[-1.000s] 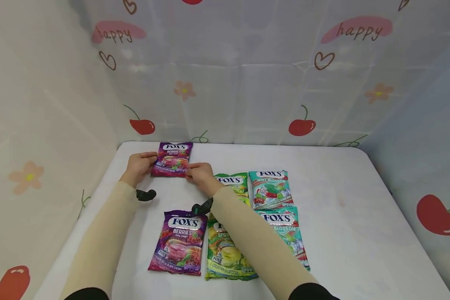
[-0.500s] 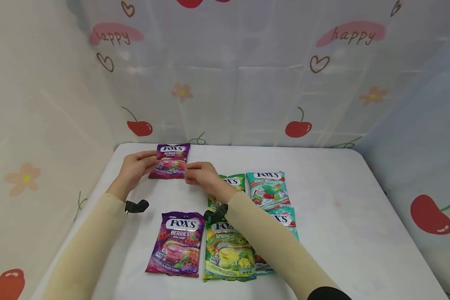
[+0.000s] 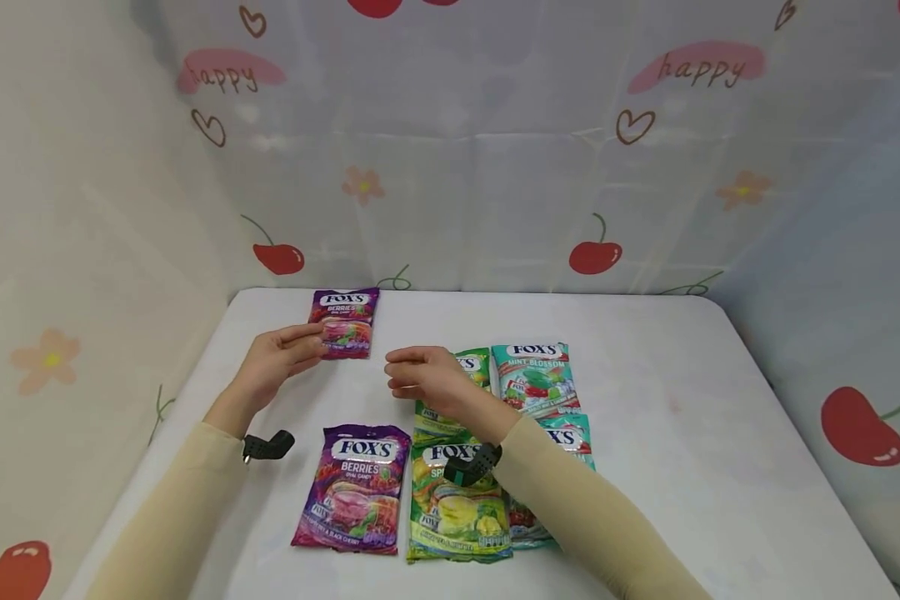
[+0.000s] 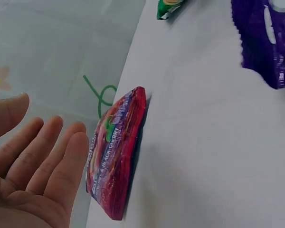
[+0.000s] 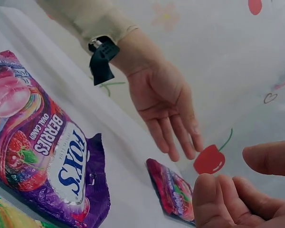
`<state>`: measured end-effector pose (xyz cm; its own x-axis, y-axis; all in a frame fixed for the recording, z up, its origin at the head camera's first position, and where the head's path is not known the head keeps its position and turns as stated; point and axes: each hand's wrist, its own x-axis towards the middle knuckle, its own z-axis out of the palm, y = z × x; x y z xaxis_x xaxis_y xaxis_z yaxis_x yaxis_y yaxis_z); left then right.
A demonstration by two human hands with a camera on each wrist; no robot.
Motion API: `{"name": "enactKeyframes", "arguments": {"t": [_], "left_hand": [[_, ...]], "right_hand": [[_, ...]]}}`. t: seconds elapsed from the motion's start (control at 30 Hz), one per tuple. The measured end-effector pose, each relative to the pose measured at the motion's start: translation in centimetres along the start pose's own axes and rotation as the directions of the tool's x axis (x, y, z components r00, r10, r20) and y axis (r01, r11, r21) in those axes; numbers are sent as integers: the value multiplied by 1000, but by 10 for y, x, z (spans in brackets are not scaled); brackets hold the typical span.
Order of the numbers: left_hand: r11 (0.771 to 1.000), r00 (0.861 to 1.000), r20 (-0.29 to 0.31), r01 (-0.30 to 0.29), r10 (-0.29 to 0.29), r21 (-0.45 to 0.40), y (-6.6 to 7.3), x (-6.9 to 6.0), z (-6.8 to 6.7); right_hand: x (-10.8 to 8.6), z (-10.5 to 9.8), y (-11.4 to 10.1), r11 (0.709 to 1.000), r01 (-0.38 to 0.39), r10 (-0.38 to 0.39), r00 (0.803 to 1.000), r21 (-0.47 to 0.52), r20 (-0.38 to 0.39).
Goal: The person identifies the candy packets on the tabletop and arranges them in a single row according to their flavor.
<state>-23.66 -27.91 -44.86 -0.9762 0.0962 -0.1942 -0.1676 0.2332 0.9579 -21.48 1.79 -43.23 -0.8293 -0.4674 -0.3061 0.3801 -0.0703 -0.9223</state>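
A small purple FOX'S berries candy bag [image 3: 347, 329] lies at the far left of the white table. My left hand [image 3: 281, 362] hovers above its near left corner, fingers extended and overlapping it in the head view. In the left wrist view the fingers [image 4: 61, 175] appear apart from the bag [image 4: 116, 156]. My right hand [image 3: 442, 385], fingers loosely bent and holding nothing, is above the far green candy bag [image 3: 435, 423], partly covering it. Nearer me lies a larger purple berries candy bag [image 3: 354, 492], also large in the right wrist view [image 5: 42, 137].
A yellow-green spring tea candy bag [image 3: 459, 521] lies right of the near purple one. Two teal mint candy bags [image 3: 537, 379] form the right column, the nearer partly hidden by my right sleeve [image 3: 585, 508]. A printed curtain [image 3: 480, 208] stands behind the table.
Both hands have come away from the far purple bag, which they held by its sides. The right hand has moved right and nearer; the left has drawn slightly nearer. The bag stays put.
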Motion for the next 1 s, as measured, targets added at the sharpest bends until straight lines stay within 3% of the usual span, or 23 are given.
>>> {"name": "enactKeyframes", "arguments": {"t": [0.3, 0.53, 0.77, 1.0], "left_hand": [[1000, 998, 53, 30, -29, -9, -24, -24, 13], [999, 995, 86, 49, -48, -10, -28, -40, 21], [997, 990, 119, 73, -70, -23, -33, -54, 28], [995, 990, 101, 97, -96, -13, -45, -68, 32]], "right_hand": [[-33, -18, 16, 1000, 8, -8, 1000, 3, 18], [-55, -26, 32, 1000, -1, 2, 998, -10, 57], [-70, -27, 46, 998, -37, 34, 997, 48, 65], [-80, -23, 54, 994, -76, 71, 995, 83, 65]]}}
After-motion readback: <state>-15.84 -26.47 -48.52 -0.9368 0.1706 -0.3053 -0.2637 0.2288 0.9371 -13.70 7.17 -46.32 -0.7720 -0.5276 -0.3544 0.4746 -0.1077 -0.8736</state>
